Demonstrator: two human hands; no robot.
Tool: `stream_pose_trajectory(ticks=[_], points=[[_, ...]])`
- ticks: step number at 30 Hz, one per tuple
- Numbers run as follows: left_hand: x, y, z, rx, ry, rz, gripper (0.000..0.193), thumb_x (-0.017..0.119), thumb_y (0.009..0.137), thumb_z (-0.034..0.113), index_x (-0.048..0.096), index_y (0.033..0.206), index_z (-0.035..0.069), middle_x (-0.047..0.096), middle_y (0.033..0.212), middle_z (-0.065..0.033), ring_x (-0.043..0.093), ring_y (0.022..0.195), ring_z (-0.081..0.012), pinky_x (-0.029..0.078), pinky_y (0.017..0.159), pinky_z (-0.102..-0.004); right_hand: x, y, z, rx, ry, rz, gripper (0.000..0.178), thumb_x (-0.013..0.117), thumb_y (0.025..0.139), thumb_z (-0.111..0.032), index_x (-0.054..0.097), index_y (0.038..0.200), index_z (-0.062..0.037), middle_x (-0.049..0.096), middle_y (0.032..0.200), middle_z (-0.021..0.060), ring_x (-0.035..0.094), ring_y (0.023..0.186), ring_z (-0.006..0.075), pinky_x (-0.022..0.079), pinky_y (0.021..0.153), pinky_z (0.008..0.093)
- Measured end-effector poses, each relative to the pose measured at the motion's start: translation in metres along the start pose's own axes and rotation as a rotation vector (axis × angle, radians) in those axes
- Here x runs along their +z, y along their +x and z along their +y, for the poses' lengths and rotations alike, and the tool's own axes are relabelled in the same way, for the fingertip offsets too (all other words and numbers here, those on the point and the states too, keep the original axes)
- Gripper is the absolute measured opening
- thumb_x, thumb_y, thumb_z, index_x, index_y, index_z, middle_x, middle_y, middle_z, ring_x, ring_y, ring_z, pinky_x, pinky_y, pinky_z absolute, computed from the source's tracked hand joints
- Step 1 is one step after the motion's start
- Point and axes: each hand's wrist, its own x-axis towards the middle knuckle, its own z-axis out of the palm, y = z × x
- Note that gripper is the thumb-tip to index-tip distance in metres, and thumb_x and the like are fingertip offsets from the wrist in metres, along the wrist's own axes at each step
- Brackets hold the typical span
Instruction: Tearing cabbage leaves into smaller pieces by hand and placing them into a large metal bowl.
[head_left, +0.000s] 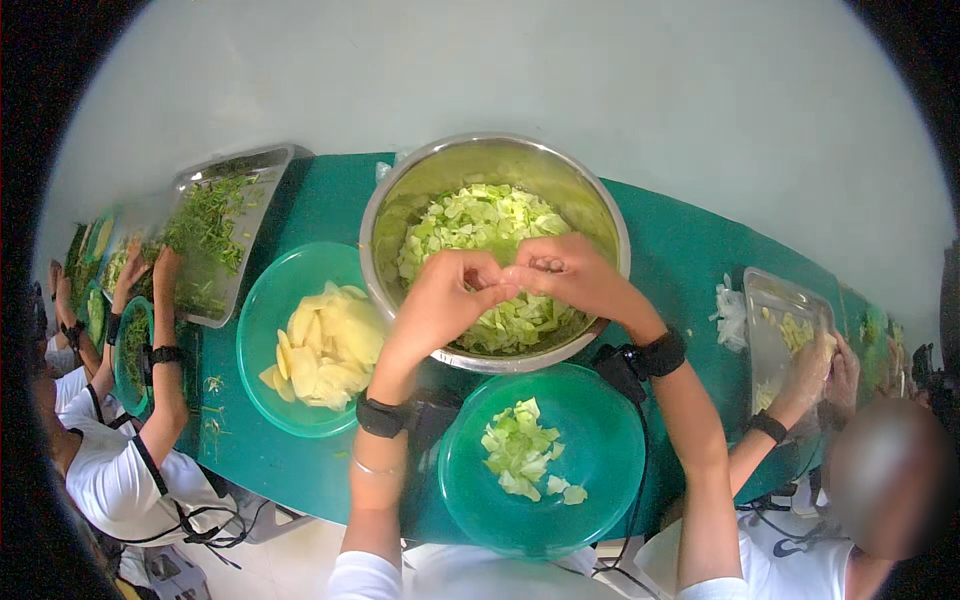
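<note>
Both hands meet above a large steel bowl that holds a heap of torn pale-green cabbage leaf. My left hand has its fingers curled and pinched together, its tips against those of the other hand. My right hand is pinched closed too. Whatever lies between the fingertips is hidden or too small to name. Close to me, below the hands, a green plastic basin holds a small pile of cabbage pieces.
Left of the steel bowl, another green basin holds peeled pale-yellow slices. Farther left, co-workers handle greens by a metal tray. On the right, a co-worker's hands work over a tray, beside a crumpled clear bag.
</note>
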Motion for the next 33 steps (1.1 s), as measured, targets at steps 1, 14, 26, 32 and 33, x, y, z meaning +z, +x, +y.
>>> stream_pose_trajectory(ticks=[1,14,26,32,33], points=[[-0.002,0.001,0.004,-0.037,-0.044,-0.010,0.016,0.075,0.087,0.010,0.067,0.079,-0.001,0.063,0.067,-0.0054,0.057,0.064,-0.0105,0.046,0.061,-0.0279,0.000,0.000,0.000,0.021,0.054,0.013,0.025,0.068,0.095,-0.024,0.067,0.082,-0.0027,0.063,0.067,-0.0006,0.054,0.060,0.0058,0.041,0.055,0.0239],[-0.001,0.003,0.006,-0.040,-0.145,0.015,0.019,0.070,0.093,0.016,0.065,0.084,0.000,0.060,0.070,0.0003,0.048,0.061,-0.0054,0.039,0.056,-0.0243,-0.002,-0.002,-0.004,0.069,0.241,0.091,0.022,0.070,0.092,-0.022,0.070,0.089,-0.0007,0.070,0.080,0.0052,0.061,0.073,0.0064,0.050,0.067,0.0263],[-0.003,0.001,0.020,-0.146,-0.101,-0.023,0.025,0.072,0.091,0.017,0.063,0.075,0.000,0.061,0.062,-0.0016,0.048,0.056,-0.0048,0.037,0.051,-0.0256,-0.001,-0.003,-0.002,0.034,0.295,0.127,0.019,0.070,0.091,-0.022,0.068,0.087,-0.0037,0.061,0.071,-0.0017,0.052,0.068,0.0048,0.043,0.062,0.0248],[-0.004,-0.002,0.015,-0.083,-0.042,-0.098,0.021,0.068,0.096,0.019,0.063,0.079,0.007,0.061,0.067,0.0048,0.050,0.057,-0.0022,0.036,0.050,-0.0201,-0.001,-0.001,0.000,0.028,0.198,0.063,0.022,0.071,0.091,-0.024,0.063,0.085,-0.0037,0.058,0.071,-0.0021,0.050,0.068,0.0048,0.042,0.062,0.0248],[-0.004,-0.001,0.014,-0.083,-0.043,-0.102,0.021,0.068,0.096,0.019,0.063,0.079,0.007,0.061,0.067,0.0048,0.050,0.057,-0.0022,0.036,0.050,-0.0201,0.000,-0.001,0.004,0.037,0.208,0.079,0.022,0.071,0.091,-0.024,0.063,0.086,-0.0039,0.058,0.072,-0.0020,0.050,0.068,0.0051,0.043,0.063,0.0252]])
